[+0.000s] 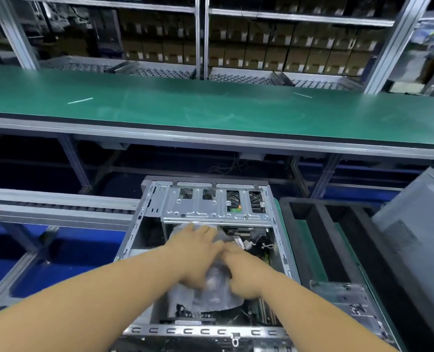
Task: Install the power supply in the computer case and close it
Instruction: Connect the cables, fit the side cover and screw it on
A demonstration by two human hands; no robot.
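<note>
The open computer case lies on its side right below me, with its silver drive cage at the far end. Inside it sits a part wrapped in clear plastic; what the plastic covers is blurred. My left hand lies across the top of the plastic, fingers stretched toward the drive cage. Beside it, my right hand grips the wrapped part with curled fingers. Loose cables show at the right inside the case.
A long green conveyor belt runs across beyond the case. A black foam tray stands to the right, with a bagged metal part on it and a grey case panel further right. A roller rail runs on the left.
</note>
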